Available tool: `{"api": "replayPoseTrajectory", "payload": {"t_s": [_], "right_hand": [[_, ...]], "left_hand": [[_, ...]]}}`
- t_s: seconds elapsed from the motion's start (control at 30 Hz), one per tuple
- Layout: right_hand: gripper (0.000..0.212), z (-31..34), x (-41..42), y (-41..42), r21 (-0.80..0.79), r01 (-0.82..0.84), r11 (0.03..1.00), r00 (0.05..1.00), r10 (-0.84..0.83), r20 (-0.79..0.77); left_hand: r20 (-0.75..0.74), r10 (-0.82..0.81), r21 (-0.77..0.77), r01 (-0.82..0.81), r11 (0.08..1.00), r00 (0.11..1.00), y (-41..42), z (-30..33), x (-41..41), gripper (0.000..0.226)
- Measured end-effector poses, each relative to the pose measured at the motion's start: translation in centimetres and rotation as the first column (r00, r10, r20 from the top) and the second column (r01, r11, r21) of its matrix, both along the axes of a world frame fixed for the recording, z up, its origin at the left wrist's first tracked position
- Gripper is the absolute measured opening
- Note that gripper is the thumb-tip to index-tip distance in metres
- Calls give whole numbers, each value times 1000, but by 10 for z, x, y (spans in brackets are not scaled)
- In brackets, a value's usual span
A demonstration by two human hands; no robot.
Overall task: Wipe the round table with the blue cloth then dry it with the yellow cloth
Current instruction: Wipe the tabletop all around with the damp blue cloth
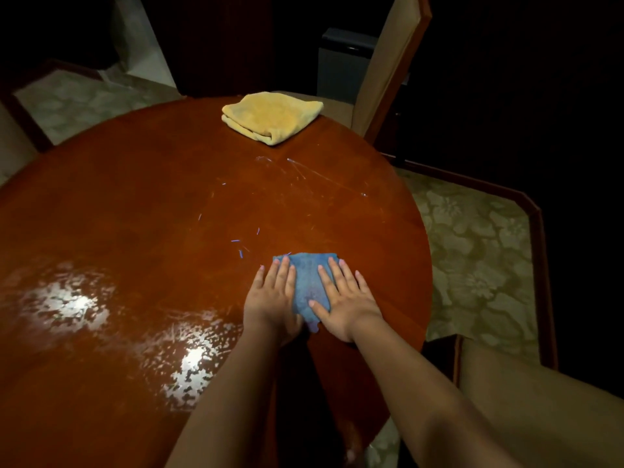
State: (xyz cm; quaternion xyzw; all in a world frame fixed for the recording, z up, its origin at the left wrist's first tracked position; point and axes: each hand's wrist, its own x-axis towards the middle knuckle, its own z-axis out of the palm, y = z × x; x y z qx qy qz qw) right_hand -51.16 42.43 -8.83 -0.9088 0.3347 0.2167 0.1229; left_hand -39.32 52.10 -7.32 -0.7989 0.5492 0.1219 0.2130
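- Both my hands flat on the blue cloth (pixel 309 282), abt 4 o'clock on the table (pixel 135 204), near the rim on my side.
- Left hand (pixel 275 295): fingers straight, spread, pressing the cloth's left part; some fingers overhang onto bare wood. Not gripping.
- Right hand (pixel 344 298): same, palm down, fingers straight, pressing the right part. Nothing pinched.
- Blue cloth lies spread, a bit rumpled, one corner trailing back betw. my wrists. Looks thin, soft, limp; prob. damp, so it should cling to the wood and slide w/ steady downward pressure. Will bunch if pushed from one edge only.
- Best hold, my guess: palms on the middle, pressing down, rather than pinching a corner. To lift it, gather at the centre.
- Yellow cloth (pixel 271 116) folded, thick-looking, at 12–1 o'clock by the far rim, well apart from my hands. Untouched; drying step not begun. Looks plush, light; take it by the folded edge or flat under a palm.
- Wet patches glaring at 7–8 o'clock; faint streaks near 1–2 o'clock. Polished top, likely slick when wet.
- Chair (pixel 388 62) beyond the table at 1 o'clock; patterned floor (pixel 479 251) at 3 o'clock.
- Est. stage: mid-wipe, much of the top left to cover.
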Motion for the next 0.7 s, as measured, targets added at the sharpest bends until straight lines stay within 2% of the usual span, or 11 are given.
{"api": "replayPoseTrajectory", "payload": {"t_s": [0.13, 0.53, 0.7], "right_hand": [[70, 3, 0, 6, -4, 7, 1000, 999, -7, -42], [69, 10, -15, 117, 24, -15, 1000, 999, 16, -50], [70, 10, -13, 127, 31, -34, 999, 997, 36, -68]], "left_hand": [[13, 0, 58, -1, 998, 1000, 3, 7, -3, 89], [62, 9, 68, -13, 998, 998, 116, 9, -23, 84], [38, 29, 69, -32, 997, 999, 129, 11, -23, 85]]}}
